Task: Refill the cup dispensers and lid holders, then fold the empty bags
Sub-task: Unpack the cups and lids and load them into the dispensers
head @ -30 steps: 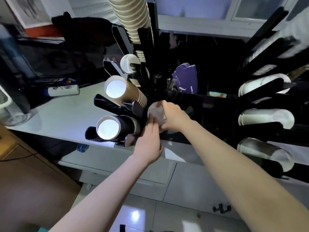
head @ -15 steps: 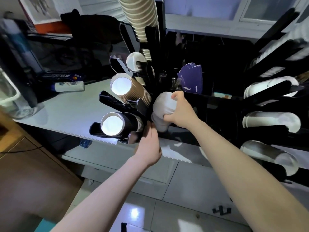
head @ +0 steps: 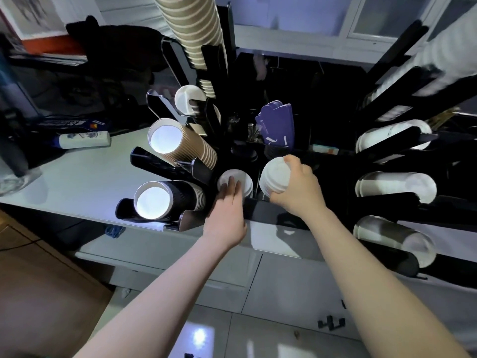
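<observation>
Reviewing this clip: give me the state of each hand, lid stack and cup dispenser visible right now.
Left hand: open, straight fingers resting on the seated lid stack.
Right hand: grip closed round a second white lid stack, lifted.
Brown cup dispenser: loaded.
Black cup dispenser: loaded.

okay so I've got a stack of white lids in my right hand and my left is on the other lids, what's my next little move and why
Probably lower the lid stack in your right hand into the black holder compartment just below it. It hangs above the holder, beside the lids your left hand already rests on.
</observation>
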Demonstrator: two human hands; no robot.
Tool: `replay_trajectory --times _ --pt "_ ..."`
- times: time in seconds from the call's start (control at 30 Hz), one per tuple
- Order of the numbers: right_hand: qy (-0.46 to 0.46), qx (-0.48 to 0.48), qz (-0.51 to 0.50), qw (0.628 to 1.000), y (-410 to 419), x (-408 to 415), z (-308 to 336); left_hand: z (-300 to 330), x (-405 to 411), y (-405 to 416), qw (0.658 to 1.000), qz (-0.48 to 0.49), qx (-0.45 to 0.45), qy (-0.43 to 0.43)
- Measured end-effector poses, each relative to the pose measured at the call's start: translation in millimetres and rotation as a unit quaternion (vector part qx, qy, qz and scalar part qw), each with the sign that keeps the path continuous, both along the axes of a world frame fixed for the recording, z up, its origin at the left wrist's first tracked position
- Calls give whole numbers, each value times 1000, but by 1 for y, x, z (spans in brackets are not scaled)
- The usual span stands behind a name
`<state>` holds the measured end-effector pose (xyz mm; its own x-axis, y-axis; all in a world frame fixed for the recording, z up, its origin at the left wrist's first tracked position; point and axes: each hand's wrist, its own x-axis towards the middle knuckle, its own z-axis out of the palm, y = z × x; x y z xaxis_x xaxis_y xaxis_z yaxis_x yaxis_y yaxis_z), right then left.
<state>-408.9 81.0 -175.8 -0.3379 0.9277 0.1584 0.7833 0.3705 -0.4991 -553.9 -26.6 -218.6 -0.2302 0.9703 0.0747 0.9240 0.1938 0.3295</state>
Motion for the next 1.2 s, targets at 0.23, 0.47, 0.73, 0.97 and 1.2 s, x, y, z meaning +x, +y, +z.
replay_trajectory --times 0.23,0.47,0.73,0.97,1.2 --pt "-109 35 -21 993 2 -11 -13 -9 0 6 996 4 -51 80" --pt "-138 83 -61 985 -5 -18 -24 -10 0 6 995 3 -53 87" --pt "-187 47 25 981 -2 -6 -44 -8 -2 6 994 -4 -63 88" --pt "-152 97 73 981 -20 10 -56 -7 -1 4 993 -8 -66 100" --pt "-278 83 76 954 -18 2 -54 -3 2 5 993 -8 -81 82"
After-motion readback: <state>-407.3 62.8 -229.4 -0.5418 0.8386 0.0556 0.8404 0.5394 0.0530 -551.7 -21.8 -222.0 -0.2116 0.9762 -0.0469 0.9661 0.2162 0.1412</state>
